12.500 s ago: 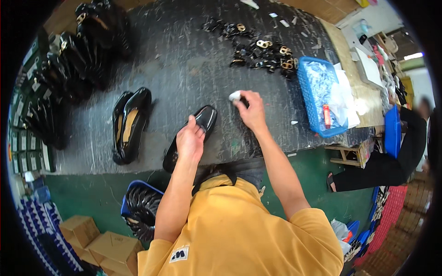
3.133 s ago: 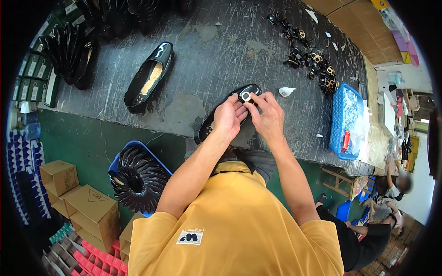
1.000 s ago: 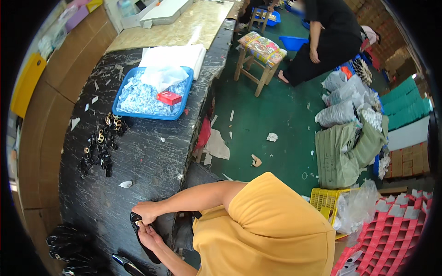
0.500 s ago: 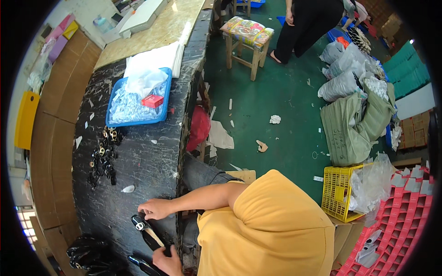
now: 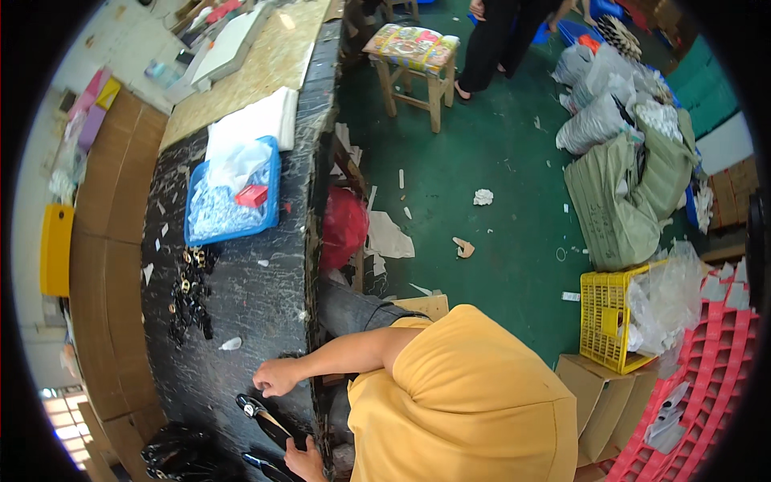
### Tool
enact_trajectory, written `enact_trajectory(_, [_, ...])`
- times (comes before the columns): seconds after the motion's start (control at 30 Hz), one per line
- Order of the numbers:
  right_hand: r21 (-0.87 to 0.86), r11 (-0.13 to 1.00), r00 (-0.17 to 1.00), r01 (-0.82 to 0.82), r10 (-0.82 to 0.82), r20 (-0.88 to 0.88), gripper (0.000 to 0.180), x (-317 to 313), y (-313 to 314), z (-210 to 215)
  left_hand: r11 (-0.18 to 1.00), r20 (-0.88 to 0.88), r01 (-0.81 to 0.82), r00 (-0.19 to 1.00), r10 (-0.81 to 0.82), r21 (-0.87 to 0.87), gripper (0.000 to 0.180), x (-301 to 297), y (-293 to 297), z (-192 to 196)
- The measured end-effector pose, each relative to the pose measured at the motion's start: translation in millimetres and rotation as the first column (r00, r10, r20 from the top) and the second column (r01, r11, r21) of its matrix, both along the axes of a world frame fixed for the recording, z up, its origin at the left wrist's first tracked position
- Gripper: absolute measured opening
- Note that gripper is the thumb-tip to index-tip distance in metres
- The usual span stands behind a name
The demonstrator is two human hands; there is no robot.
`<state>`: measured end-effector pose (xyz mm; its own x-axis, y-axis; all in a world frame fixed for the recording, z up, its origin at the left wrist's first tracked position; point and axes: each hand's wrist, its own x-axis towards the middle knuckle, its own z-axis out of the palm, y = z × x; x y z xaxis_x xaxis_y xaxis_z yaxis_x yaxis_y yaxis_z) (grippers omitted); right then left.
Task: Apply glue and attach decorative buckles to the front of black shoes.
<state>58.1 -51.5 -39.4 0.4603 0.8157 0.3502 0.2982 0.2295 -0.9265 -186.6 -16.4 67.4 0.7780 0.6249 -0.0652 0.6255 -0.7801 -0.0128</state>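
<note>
A black flat shoe (image 5: pixel 269 419) with a metal ornament on its toe and a tan insole lies tilted near the table edge. My left hand (image 5: pixel 305 461) is closed around its heel end. Just above the toe, my right hand (image 5: pixel 278 377) hovers with curled fingers pointing down; whatever is in its fingertips is hidden. Beside the left hand lies another glossy black shoe (image 5: pixel 265 463), partly cut off by the lower rim. A dark heap of shiny black pieces (image 5: pixel 181 450) sits to its left.
The black worktable (image 5: pixel 257 305) carries a pile of black pieces with gold rings (image 5: pixel 189 293), and a blue tray (image 5: pixel 275 189) of small packets with a red box (image 5: pixel 251 196). Stool (image 5: pixel 418 48), sacks (image 5: pixel 614 205), yellow crate (image 5: pixel 590 317) and pink stacked pieces (image 5: pixel 707 361) stand around.
The view has shifted slightly. My right hand has drawn a little away from the shoe's toe, its fingers more curled. My left hand still grips the heel end.
</note>
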Motion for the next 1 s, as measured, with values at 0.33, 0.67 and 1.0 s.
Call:
enact_trajectory(0.33, [0.07, 0.997, 0.995, -0.045, 0.038, 0.097, 0.017, -1, -7, -4, 0.995, -0.088, 0.032, 0.995, -0.041, -0.096, 0.065, -5, 29, -15])
enact_trajectory(0.67, [0.052, 0.996, 0.992, -0.067, 0.061, 0.11, 0.015, 6, -7, -2, 0.999, 0.04, 0.029, 0.999, -0.027, -0.045, 0.058, 3, 11, -8])
enact_trajectory(1.0, [-0.188, 0.979, 0.98, -0.085, 0.116, 0.16, 0.014, -1, -36, 45, 0.963, 0.509, -0.147, 0.825, 0.245, -0.225, 0.033, -38, 19, 2])
